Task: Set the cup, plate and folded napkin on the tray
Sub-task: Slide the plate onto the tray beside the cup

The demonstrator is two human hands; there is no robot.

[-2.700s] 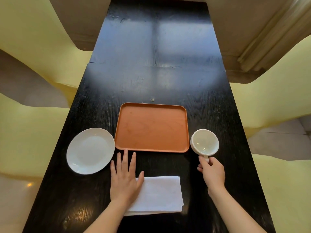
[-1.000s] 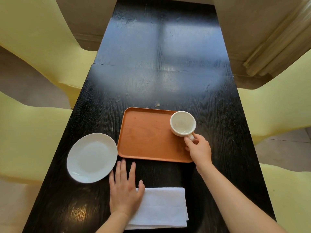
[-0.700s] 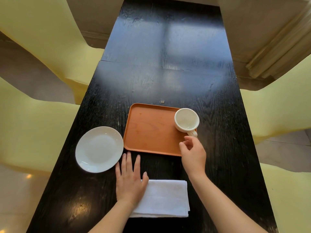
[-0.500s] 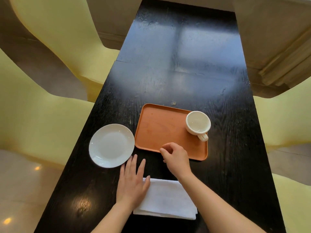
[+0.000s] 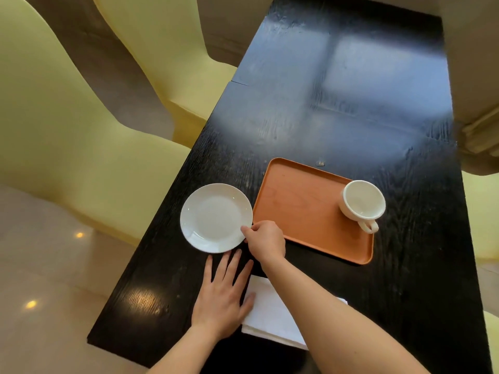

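Observation:
A white cup [image 5: 363,201] stands on the right end of the orange tray [image 5: 302,209], its handle toward me. Left of the tray, a white plate [image 5: 213,217] lies on the black table. My right hand [image 5: 266,240] has reached across and pinches the plate's right rim with thumb and fingers. My left hand [image 5: 221,298] rests flat on the table, fingers spread, its thumb on the left edge of the folded white napkin [image 5: 270,317]. My right forearm hides part of the napkin.
The long black table [image 5: 337,98] runs away from me. Yellow chairs [image 5: 81,147] stand along its left side, and more yellow seating shows at the right edge. The table's near left corner lies close to my left hand.
My right hand set the cup on the tray, let go of it and crossed left to the plate's rim. The view swung left. My left hand stayed on the napkin.

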